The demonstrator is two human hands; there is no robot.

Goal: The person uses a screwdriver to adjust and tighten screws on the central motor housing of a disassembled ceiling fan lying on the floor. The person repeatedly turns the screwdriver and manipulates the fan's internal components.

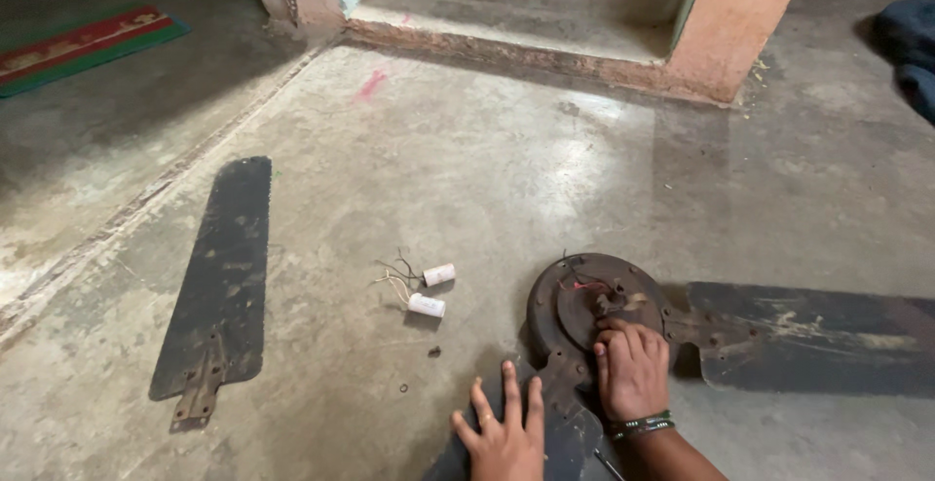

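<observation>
A dark, rusty ceiling fan motor (584,296) lies on the concrete floor with one blade (818,337) attached, pointing right, and another blade (555,432) pointing toward me. My right hand (633,369), with green bangles at the wrist, rests on the motor's near edge, fingers curled at the hub. My left hand (504,432) lies flat with fingers spread on the floor and on the near blade. A detached dark blade (222,281) lies to the left. Two small white cylindrical capacitors (432,289) with thin wires sit between it and the motor.
Small loose bits, a screw (433,351) and a ring (403,388), lie on the floor by the capacitors. A raised doorway step (506,48) with pink pillars is at the back. A red and green mat (78,45) lies far left, dark cloth (911,43) far right.
</observation>
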